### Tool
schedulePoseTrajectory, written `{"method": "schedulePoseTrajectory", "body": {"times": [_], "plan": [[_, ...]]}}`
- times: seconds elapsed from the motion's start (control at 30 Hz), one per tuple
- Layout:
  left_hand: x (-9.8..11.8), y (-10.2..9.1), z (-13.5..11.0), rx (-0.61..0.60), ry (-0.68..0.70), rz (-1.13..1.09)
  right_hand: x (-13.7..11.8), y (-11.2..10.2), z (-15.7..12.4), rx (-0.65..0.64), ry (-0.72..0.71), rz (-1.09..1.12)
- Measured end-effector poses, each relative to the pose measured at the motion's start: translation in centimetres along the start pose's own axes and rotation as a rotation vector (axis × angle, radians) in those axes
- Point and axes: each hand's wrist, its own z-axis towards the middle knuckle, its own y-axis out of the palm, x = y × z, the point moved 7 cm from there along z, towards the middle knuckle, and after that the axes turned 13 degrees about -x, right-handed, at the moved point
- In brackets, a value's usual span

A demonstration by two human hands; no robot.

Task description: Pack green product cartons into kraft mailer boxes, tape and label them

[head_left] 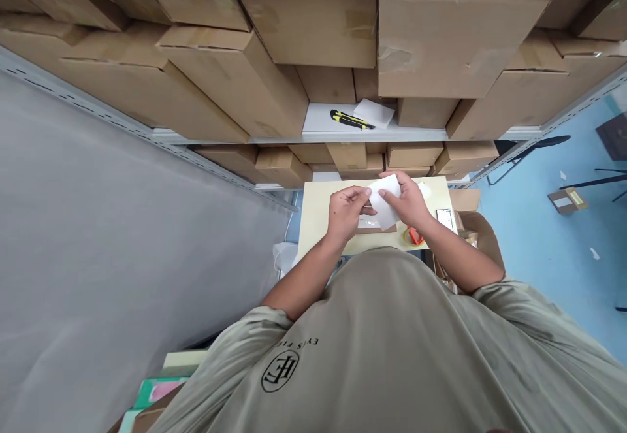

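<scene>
White paper is above the bench, in front of us: our left hand pinches its left edge, our right hand pinches its right side.

Both forearms extend forward, hands close together, thumbs seemingly pointing inward.

My paper looks smooth and matt, my shirt matt cloth. I see boxes of dull cardboard with glossy tape, a shelf like painted metal, a smooth surface.
</scene>
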Motion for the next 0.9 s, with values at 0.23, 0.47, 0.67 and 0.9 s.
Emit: {"method": "schedulePoseTrajectory", "body": {"times": [0.23, 0.47, 0.67, 0.9], "plan": [[2.2, 0.3, -1.4, -0.186, -0.115, -0.027, -2.2, -0.1, -1.4, -0.191, -0.011, -0.170], [2.6, 0.8, -2.0, -0.327, -0.206, -0.071, -2.6, 0.1, -1.8, -0.204, -0.036, -0.132], [2.6, 1.0, -2.0, -0.348, -0.206, -0.119, -3.0, -0.1, -1.8, -0.187, -0.056, -0.079], [2.8, 0.8, -1.8, -0.296, -0.148, -0.085, -3.3, -0.1, -1.7, -0.176, -0.064, -0.057]]}}
